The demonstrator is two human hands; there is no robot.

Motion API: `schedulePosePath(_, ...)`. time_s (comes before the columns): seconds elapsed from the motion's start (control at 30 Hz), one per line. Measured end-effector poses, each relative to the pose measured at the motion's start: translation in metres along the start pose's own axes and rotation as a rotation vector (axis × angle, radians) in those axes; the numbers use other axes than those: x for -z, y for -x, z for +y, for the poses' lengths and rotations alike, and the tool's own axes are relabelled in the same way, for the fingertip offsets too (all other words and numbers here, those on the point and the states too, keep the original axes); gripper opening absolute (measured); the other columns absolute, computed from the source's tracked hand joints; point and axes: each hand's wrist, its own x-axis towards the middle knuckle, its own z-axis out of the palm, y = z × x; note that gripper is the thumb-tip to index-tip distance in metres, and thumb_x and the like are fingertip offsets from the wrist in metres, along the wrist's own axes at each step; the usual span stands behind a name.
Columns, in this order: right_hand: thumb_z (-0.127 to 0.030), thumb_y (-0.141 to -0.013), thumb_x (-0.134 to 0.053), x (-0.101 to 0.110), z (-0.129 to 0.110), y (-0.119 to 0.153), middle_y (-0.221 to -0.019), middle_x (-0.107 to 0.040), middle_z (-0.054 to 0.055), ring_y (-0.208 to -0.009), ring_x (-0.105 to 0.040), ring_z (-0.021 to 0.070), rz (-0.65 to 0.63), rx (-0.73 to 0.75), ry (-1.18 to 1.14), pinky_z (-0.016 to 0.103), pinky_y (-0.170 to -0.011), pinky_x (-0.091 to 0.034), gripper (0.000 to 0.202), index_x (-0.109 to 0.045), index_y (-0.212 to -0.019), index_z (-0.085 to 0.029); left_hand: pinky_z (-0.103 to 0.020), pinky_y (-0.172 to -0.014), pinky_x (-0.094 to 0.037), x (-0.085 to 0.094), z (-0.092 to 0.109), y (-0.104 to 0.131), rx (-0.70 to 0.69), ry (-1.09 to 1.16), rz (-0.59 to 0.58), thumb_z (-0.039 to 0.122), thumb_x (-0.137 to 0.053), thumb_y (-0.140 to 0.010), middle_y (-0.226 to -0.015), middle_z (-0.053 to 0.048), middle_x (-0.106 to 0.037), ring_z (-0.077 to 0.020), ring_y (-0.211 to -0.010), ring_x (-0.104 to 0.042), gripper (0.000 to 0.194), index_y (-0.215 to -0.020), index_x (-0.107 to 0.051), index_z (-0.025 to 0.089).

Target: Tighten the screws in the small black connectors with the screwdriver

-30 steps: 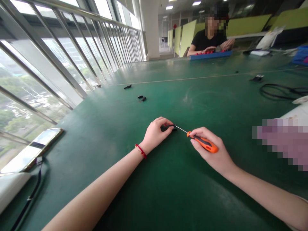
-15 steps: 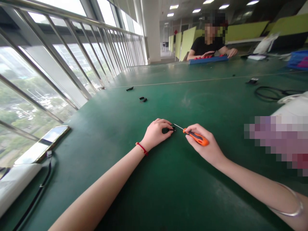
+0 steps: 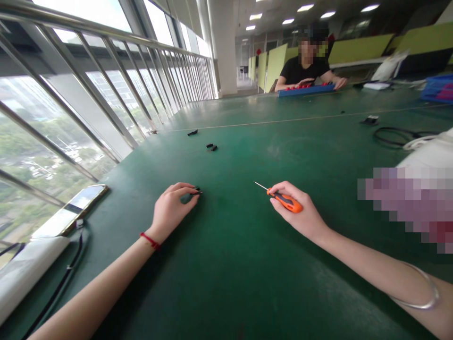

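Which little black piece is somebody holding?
The black piece pinched in the left hand; the other black pieces lie farther off on the green table, untouched.

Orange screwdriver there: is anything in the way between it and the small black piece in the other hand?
Nothing visible. Green tabletop shows between the screwdriver in the right hand and the black piece in the left hand; loose black parts lie farther off.

Your view comes from the camera worn on your head; it faces forward and down over the worktop (image 3: 226, 278); your left hand (image 3: 171, 205) and right hand (image 3: 308, 218) register near, at mid-frame height; the railing (image 3: 71, 21) bounds your view at left; the co-worker (image 3: 300, 71) registers far off, toward the top edge.
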Motion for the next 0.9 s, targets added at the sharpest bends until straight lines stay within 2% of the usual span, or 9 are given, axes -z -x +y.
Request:
schedulePosePath(0.17, -0.022, -0.079, -0.054, -0.001, -0.001, 0.001, -0.090, -0.066, 0.004, -0.081, -0.063, 0.0170, -0.024, 0.026, 0.017, 0.027, -0.070, -0.047, 0.012, -0.054, -0.091, -0.020, -0.026, -0.065, -0.043, 0.056, -0.067, 0.022, 0.434, -0.278, 0.152, 0.044, -0.059, -0.075, -0.106, 0.001, -0.067, -0.0211, -0.087, -0.062, 0.028, -0.089, -0.070, 0.023)
schedulePosePath(0.23, -0.022, -0.079, -0.054, -0.001, -0.002, 0.001, -0.090, -0.066, 0.004, -0.082, -0.063, 0.0172, -0.027, 0.030, 0.019, 0.027, -0.070, -0.048, 0.012, -0.054, -0.091, -0.020, -0.025, -0.058, -0.040, 0.068, -0.088, 0.030, 0.558, -0.340, 0.182, 0.046, -0.060, -0.071, -0.108, 0.002, -0.066, -0.0208, -0.081, -0.062, 0.030, -0.089, -0.071, 0.025)
schedulePosePath(0.3, -0.022, -0.079, -0.054, -0.001, -0.002, 0.001, -0.091, -0.066, 0.004, -0.083, -0.063, 0.0173, -0.044, 0.028, 0.024, 0.027, -0.070, -0.048, 0.013, -0.054, -0.092, -0.020, -0.024, -0.058, -0.039, 0.076, -0.104, 0.035, 0.647, -0.334, 0.168, 0.045, -0.061, -0.070, -0.101, 0.001, -0.069, -0.0212, -0.081, -0.062, 0.030, -0.087, -0.071, 0.024)
schedulePosePath(0.37, -0.023, -0.080, -0.054, -0.001, -0.002, 0.001, -0.091, -0.066, 0.004, -0.083, -0.063, 0.0174, -0.067, 0.028, 0.033, 0.027, -0.071, -0.048, 0.013, -0.055, -0.092, -0.020, -0.024, -0.060, -0.041, 0.080, -0.115, 0.037, 0.673, -0.327, 0.193, 0.044, -0.060, -0.069, -0.099, 0.001, -0.069, -0.0212, -0.081, -0.062, 0.030, -0.088, -0.071, 0.023)
schedulePosePath(0.47, -0.024, -0.080, -0.055, -0.001, -0.002, 0.001, -0.091, -0.066, 0.004, -0.082, -0.063, 0.0171, -0.069, 0.029, 0.046, 0.027, -0.071, -0.048, 0.013, -0.055, -0.092, -0.020, -0.025, -0.063, -0.041, 0.084, -0.123, 0.038, 0.659, -0.349, 0.191, 0.046, -0.058, -0.069, -0.104, -0.001, -0.068, -0.0228, -0.084, -0.062, 0.034, -0.089, -0.071, 0.022)
schedulePosePath(0.57, -0.023, -0.079, -0.055, -0.001, -0.001, 0.001, -0.092, -0.066, 0.005, -0.083, -0.063, 0.0169, -0.060, 0.032, 0.051, 0.026, -0.070, -0.049, 0.013, -0.055, -0.092, -0.020, -0.025, -0.061, -0.040, 0.084, -0.126, 0.036, 0.717, -0.314, 0.064, 0.050, -0.059, -0.068, -0.096, -0.004, -0.070, -0.0258, -0.088, -0.062, 0.041, -0.094, -0.072, 0.021)
schedulePosePath(0.63, -0.023, -0.079, -0.055, -0.001, -0.001, 0.001, -0.092, -0.066, 0.005, -0.083, -0.064, 0.0169, -0.063, 0.037, 0.050, 0.026, -0.069, -0.049, 0.013, -0.055, -0.092, -0.020, -0.024, -0.059, -0.039, 0.084, -0.126, 0.036, 0.755, -0.287, 0.027, 0.052, -0.059, -0.068, -0.093, -0.004, -0.071, -0.0264, -0.090, -0.062, 0.044, -0.097, -0.071, 0.022)
schedulePosePath(0.8, -0.023, -0.079, -0.055, -0.001, 0.000, 0.001, -0.092, -0.066, 0.005, -0.083, -0.064, 0.0172, -0.063, 0.038, 0.063, 0.027, -0.070, -0.049, 0.014, -0.055, -0.093, -0.020, -0.021, -0.060, -0.040, 0.087, -0.125, 0.036, 0.764, -0.242, 0.183, 0.045, -0.062, -0.069, -0.079, 0.001, -0.071, -0.0217, -0.084, -0.064, 0.034, -0.094, -0.071, 0.024)
schedulePosePath(0.9, -0.023, -0.079, -0.055, -0.001, 0.000, 0.002, -0.093, -0.066, 0.005, -0.082, -0.064, 0.0171, -0.069, 0.038, 0.072, 0.027, -0.070, -0.050, 0.014, -0.056, -0.093, -0.020, -0.020, -0.058, -0.039, 0.089, -0.126, 0.035, 0.825, -0.192, 0.196, 0.040, -0.063, -0.068, -0.072, 0.002, -0.070, -0.0198, -0.079, -0.063, 0.033, -0.095, -0.071, 0.023)
